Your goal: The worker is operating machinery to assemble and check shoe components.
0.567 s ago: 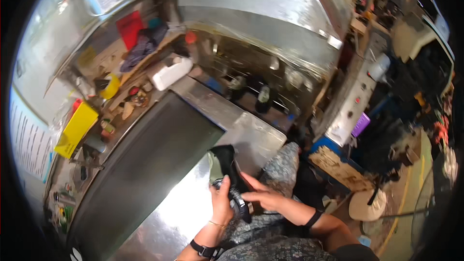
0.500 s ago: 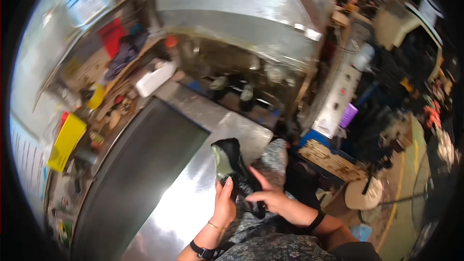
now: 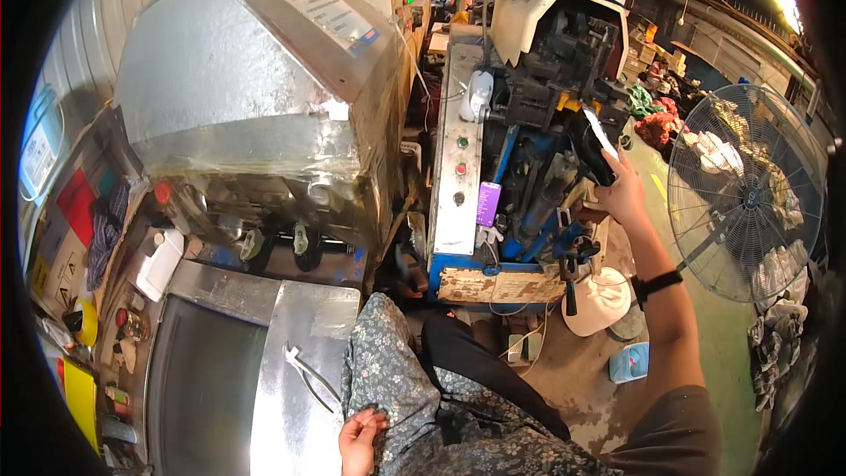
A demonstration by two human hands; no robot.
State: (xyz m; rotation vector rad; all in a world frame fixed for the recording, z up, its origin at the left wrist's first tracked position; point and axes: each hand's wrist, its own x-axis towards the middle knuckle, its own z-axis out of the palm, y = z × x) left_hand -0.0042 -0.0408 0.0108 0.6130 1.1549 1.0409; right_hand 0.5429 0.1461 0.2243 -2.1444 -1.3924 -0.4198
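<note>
My right hand (image 3: pixel 624 187) is stretched far forward to the right, closed on a black shoe (image 3: pixel 585 148) with a pale strip along its edge. The shoe is tilted up in front of the dark machine (image 3: pixel 560 62); part of it blends into the machine's dark parts, and I cannot tell whether they touch. My left hand (image 3: pixel 359 442) rests low beside the flowered apron (image 3: pixel 388 361), its fingers curled together with nothing visible in them. A pair of pliers (image 3: pixel 307 375) lies on the shiny metal tabletop (image 3: pixel 280 423) just left of the apron.
A large metal hood (image 3: pixel 238 70) stands ahead on the left, with a dark belt (image 3: pixel 207 379) running below it. The blue machine frame carries a white button panel (image 3: pixel 458 159). On the right are a caged fan (image 3: pixel 749 198), a round stool (image 3: pixel 597 301) and a blue box (image 3: pixel 629 363).
My view has swung to the right. My right hand has carried the shoe from above the metal tabletop to the machine. My left hand has let go of it and dropped beside the apron.
</note>
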